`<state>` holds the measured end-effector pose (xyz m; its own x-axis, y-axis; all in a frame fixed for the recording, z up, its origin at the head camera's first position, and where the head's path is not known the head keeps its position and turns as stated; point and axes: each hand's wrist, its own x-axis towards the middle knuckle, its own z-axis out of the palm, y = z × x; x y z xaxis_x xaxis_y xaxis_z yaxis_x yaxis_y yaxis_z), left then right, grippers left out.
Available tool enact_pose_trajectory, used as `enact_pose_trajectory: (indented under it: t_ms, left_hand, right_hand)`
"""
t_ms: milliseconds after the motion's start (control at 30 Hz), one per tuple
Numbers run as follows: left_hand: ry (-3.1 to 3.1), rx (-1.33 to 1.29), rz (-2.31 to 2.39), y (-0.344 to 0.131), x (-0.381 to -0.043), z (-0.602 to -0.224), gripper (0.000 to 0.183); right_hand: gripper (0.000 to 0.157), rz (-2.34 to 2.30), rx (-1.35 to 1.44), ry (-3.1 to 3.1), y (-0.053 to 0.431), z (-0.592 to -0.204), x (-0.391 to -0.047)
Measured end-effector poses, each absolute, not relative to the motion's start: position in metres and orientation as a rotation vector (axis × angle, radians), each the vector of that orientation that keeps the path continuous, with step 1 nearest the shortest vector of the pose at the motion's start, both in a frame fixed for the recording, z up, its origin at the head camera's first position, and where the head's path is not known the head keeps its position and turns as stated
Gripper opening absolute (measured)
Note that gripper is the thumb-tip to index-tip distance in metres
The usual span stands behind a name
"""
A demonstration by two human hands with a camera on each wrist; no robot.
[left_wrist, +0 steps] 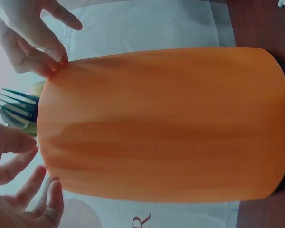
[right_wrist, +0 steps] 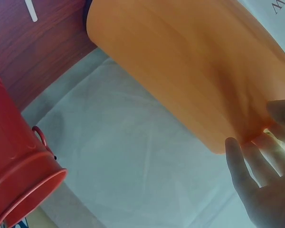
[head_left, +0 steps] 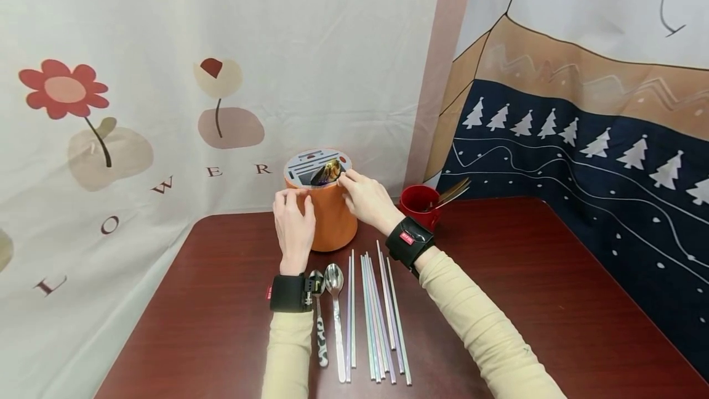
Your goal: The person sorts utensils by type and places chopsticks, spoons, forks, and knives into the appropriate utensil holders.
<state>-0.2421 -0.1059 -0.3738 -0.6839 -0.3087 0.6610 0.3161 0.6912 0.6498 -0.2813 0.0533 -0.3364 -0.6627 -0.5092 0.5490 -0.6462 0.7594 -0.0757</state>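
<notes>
An orange utensil holder [head_left: 332, 220] with a slotted grey top [head_left: 312, 159] stands at the back of the table. Out of its top rise a fork [left_wrist: 20, 105] and the shiny, gold-toned head of a spoon [head_left: 332, 169]. My left hand [head_left: 293, 223] is at the holder's left side, its relaxed fingertips right at the upper rim. On the opposite side, the thumb and fingers of my right hand [head_left: 368, 199] pinch the holder's upper edge, close beside the spoon head. The far side of that pinch is hidden in the right wrist view.
A red cup [head_left: 419, 205] holding gold and silver cutlery [head_left: 455, 193] stands right of the holder. In front lie a long spoon [head_left: 336, 319], a spoon with a patterned handle [head_left: 321, 337] and several pale chopsticks [head_left: 376, 325]. Cloth backdrops [head_left: 354, 48] rise behind the table.
</notes>
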Motion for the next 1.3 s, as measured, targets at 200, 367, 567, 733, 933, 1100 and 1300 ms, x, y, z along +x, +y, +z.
enact_pose_trajectory:
  t_ms: [200, 367, 567, 733, 933, 1100, 1300]
  left_hand:
    - [-2.24, -0.054, -0.979, -0.11, -0.232, -0.38, 0.02]
    - [-2.385, -0.155, -0.912, -0.113, -0.226, -0.387, 0.018]
    - [-2.556, -0.146, -0.948, -0.127, -0.209, -0.395, 0.015]
    - [-2.678, 0.006, -1.0, -0.143, -0.195, -0.402, 0.017]
    - [-2.885, 0.159, -0.942, -0.152, -0.183, -0.401, 0.017]
    - [-3.08, 0.216, -0.846, -0.153, -0.175, -0.397, 0.02]
    - [-3.258, 0.369, -0.788, -0.151, -0.168, -0.401, 0.022]
  right_hand:
    - [0.011, 0.362, 0.873, -2.439, 0.054, -0.337, -0.28]
    - [0.009, 0.365, 0.871, -2.432, 0.055, -0.337, -0.28]
    - [0.009, 0.368, 0.871, -2.443, 0.055, -0.338, -0.28]
    - [0.009, 0.373, 0.871, -2.46, 0.055, -0.335, -0.28]
    - [0.01, 0.369, 0.87, -2.464, 0.056, -0.334, -0.28]
    - [0.01, 0.366, 0.868, -2.474, 0.055, -0.334, -0.281]
    - [0.01, 0.366, 0.865, -2.487, 0.055, -0.334, -0.281]
